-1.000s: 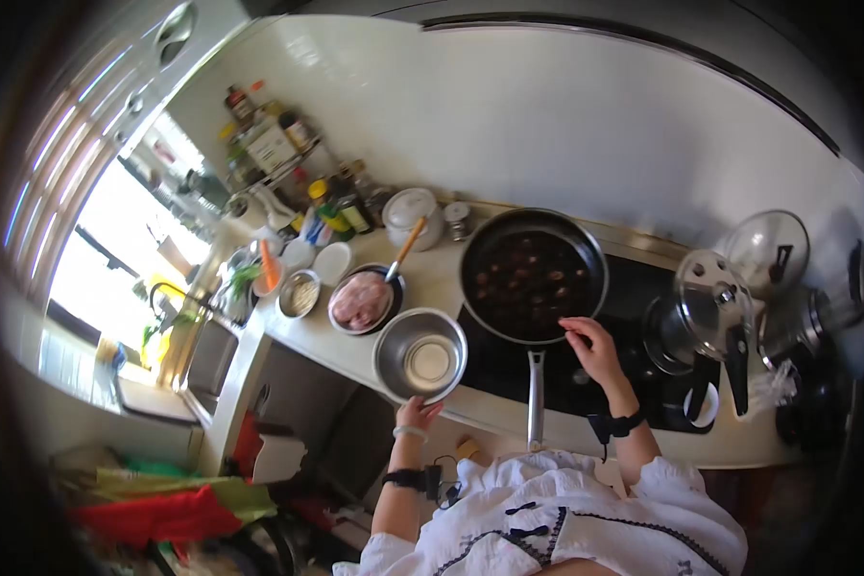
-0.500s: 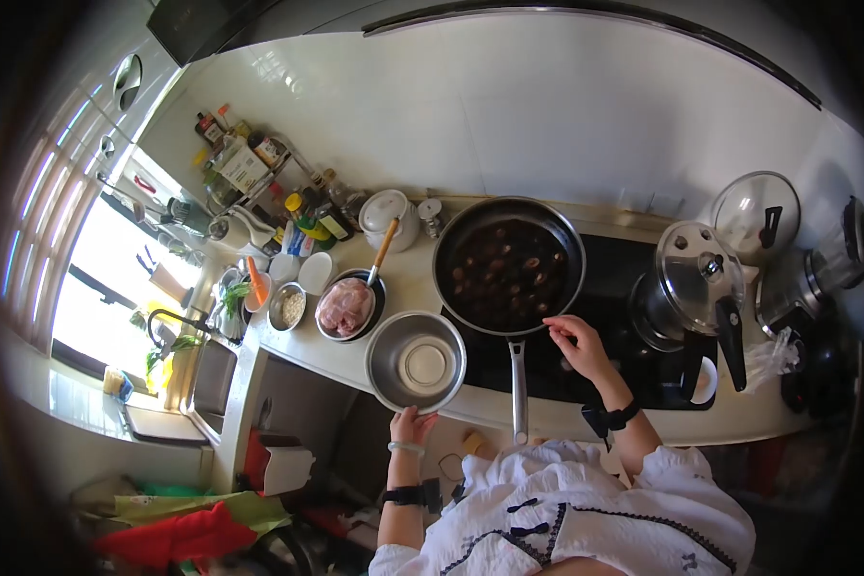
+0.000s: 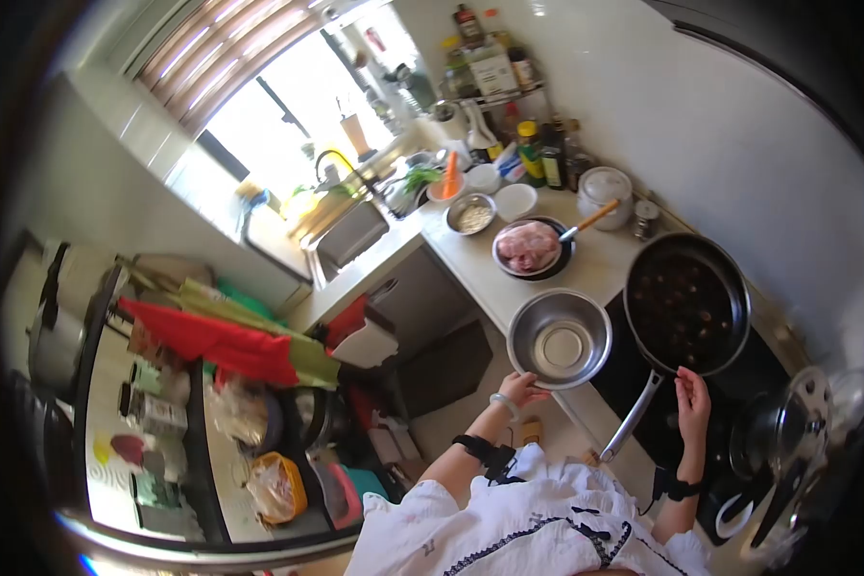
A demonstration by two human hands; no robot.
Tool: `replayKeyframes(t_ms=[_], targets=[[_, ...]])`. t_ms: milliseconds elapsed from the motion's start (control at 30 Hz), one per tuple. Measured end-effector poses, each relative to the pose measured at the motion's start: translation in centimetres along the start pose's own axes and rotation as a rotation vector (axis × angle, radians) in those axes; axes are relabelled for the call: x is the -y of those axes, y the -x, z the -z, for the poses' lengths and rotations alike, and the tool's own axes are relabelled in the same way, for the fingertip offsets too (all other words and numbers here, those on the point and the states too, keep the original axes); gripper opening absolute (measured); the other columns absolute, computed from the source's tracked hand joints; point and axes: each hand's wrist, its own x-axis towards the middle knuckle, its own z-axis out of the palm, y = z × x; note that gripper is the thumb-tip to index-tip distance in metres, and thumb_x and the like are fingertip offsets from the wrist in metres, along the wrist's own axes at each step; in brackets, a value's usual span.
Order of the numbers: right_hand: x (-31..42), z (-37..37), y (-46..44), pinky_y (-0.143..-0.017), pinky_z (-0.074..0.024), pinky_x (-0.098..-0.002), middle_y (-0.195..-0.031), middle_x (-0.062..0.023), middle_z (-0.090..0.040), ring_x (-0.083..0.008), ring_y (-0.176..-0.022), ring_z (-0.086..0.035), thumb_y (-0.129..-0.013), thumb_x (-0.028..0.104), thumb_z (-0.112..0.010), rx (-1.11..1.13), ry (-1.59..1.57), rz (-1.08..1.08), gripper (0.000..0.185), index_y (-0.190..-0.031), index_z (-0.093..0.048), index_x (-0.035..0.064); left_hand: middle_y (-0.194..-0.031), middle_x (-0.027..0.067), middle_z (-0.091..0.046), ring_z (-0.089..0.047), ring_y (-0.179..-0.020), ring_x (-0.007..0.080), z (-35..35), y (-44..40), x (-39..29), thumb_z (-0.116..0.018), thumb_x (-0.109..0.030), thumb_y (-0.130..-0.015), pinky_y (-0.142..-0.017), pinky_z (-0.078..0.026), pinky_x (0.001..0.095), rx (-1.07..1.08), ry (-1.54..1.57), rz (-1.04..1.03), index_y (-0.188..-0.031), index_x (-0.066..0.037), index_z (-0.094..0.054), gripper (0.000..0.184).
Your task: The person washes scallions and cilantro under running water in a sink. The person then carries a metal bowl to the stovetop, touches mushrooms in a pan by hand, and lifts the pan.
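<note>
My left hand (image 3: 522,389) holds the near rim of a steel bowl (image 3: 559,338), which looks empty, at the counter's front edge. Close to the near rim of a black frying pan (image 3: 686,302) is my right hand (image 3: 691,389), its fingers close together; whether they hold anything is too small to tell. Dark round pieces lie in dark liquid in the pan, and its steel handle (image 3: 634,419) points toward me. Behind the steel bowl, a bowl of raw meat (image 3: 528,247) stands with a wooden-handled utensil (image 3: 593,219) beside the meat.
A pressure cooker (image 3: 782,422) stands right of the pan. A white lidded pot (image 3: 605,195), bottles (image 3: 530,156) and small bowls (image 3: 471,214) line the back. The sink (image 3: 353,235) is at the left, above a shelf with a red cloth (image 3: 211,341).
The view has swung left, so the counter things appear further right and more of the sink and shelf shows. My left hand still holds the bowl; my right hand stays near the pan.
</note>
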Motion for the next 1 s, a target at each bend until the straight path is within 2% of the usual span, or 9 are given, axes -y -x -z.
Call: replayKeyframes(t_ms=[100,167,300,500,700,767,800,900,1000], targets=[[-0.8,-0.7,-0.2,-0.077,-0.0414,-0.0223,-0.099,-0.0074,-0.054,-0.0129,-0.086,-0.054,-0.082,0.003,-0.049,0.081,-0.007,-0.005,0.021,-0.103,-0.051,0.0002,-0.091,0.0220,-0.052,-0.060,-0.069,0.0307,-0.2,2.5,-0.4,-0.047,-0.007,-0.078,-0.059,-0.053,0.0361,-0.101,0.014,-0.011,-0.097,0.004,-0.039,0.023],[-1.6,-1.0,-0.3,-0.077,-0.0413,-0.0224,-0.100,-0.0071,-0.054,-0.0128,-0.086,-0.053,-0.083,0.003,-0.048,0.114,-0.100,-0.033,0.022,-0.104,-0.050,0.0000,-0.084,0.0181,-0.055,-0.060,-0.069,0.0288,0.6,2.8,0.0,-0.046,-0.007,-0.078,-0.063,-0.052,0.0364,-0.094,0.063,0.006,-0.095,0.003,-0.039,0.021],[-1.3,-1.6,-0.2,-0.080,-0.0405,-0.0230,-0.105,-0.0087,-0.052,-0.0131,-0.090,-0.052,-0.084,0.005,-0.046,0.131,-0.121,-0.040,0.023,-0.106,-0.049,-0.0018,-0.085,0.0196,-0.056,-0.060,-0.073,0.0295,2.8,4.3,-1.3,-0.047,-0.007,-0.078,-0.069,-0.051,0.0392,-0.105,0.119,-0.022,-0.096,0.004,-0.042,0.021],[2.0,-2.7,0.9,-0.086,-0.0375,-0.0254,-0.111,-0.0111,-0.049,-0.0165,-0.100,-0.049,-0.086,0.007,-0.043,0.186,0.061,-0.106,0.029,-0.113,-0.045,-0.0015,-0.087,0.0203,-0.056,-0.060,-0.076,0.0292,8.0,3.2,-5.1,-0.043,-0.007,-0.080,-0.068,-0.051,0.0370,-0.098,0.093,-0.093,-0.096,0.006,-0.044,0.021],[3.2,-5.0,4.3,-0.091,-0.0312,-0.0257,-0.118,-0.0097,-0.044,-0.0168,-0.106,-0.044,-0.087,0.014,-0.042,0.043,0.001,-0.187,0.037,-0.121,-0.037,0.0001,-0.091,0.0204,-0.054,-0.058,-0.080,0.0305,15.0,2.6,-10.5,-0.041,-0.006,-0.080,-0.068,-0.051,0.0365,-0.132,0.169,-0.119,-0.095,0.005,-0.043,0.019],[3.6,-5.1,6.1,-0.089,-0.0326,-0.0289,-0.118,-0.0100,-0.044,-0.0185,-0.106,-0.045,-0.087,0.014,-0.041,-0.079,0.027,-0.169,0.036,-0.121,-0.037,0.0026,-0.091,0.0201,-0.054,-0.057,-0.082,0.0326,18.1,2.5,-12.4,-0.041,-0.005,-0.079,-0.072,-0.049,0.0395,-0.164,0.197,-0.139,-0.095,0.006,-0.043,0.019],[4.6,-5.3,7.0,-0.088,-0.0327,-0.0287,-0.118,-0.0088,-0.044,-0.0179,-0.105,-0.045,-0.087,0.018,-0.041,-0.142,0.050,-0.218,0.037,-0.121,-0.038,0.0048,-0.089,0.0190,-0.054,-0.056,-0.082,0.0341,20.6,1.5,-13.0,-0.042,-0.005,-0.078,-0.076,-0.047,0.0428,-0.126,0.212,-0.127,-0.094,0.006,-0.044,0.019],[4.0,-4.5,10.3,-0.083,-0.0322,-0.0266,-0.118,-0.0051,-0.045,-0.0147,-0.100,-0.047,-0.087,0.028,-0.042,-0.336,0.081,-0.279,0.039,-0.121,-0.039,0.0108,-0.089,0.0188,-0.054,-0.056,-0.082,0.0345,24.9,1.7,-16.3,-0.043,-0.005,-0.077,-0.076,-0.046,0.0449,-0.196,0.225,-0.149,-0.094,0.005,-0.044,0.019],[6.6,-6.5,11.2,-0.082,-0.0306,-0.0247,-0.118,-0.0035,-0.045,-0.0121,-0.098,-0.046,-0.087,0.028,-0.042,-0.454,0.102,-0.256,0.038,-0.122,-0.039,0.0111,-0.088,0.0193,-0.054,-0.056,-0.081,0.0346,29.1,1.3,-18.5,-0.043,-0.005,-0.076,-0.076,-0.046,0.0460,-0.247,0.283,-0.210,-0.092,0.005,-0.045,0.018]])
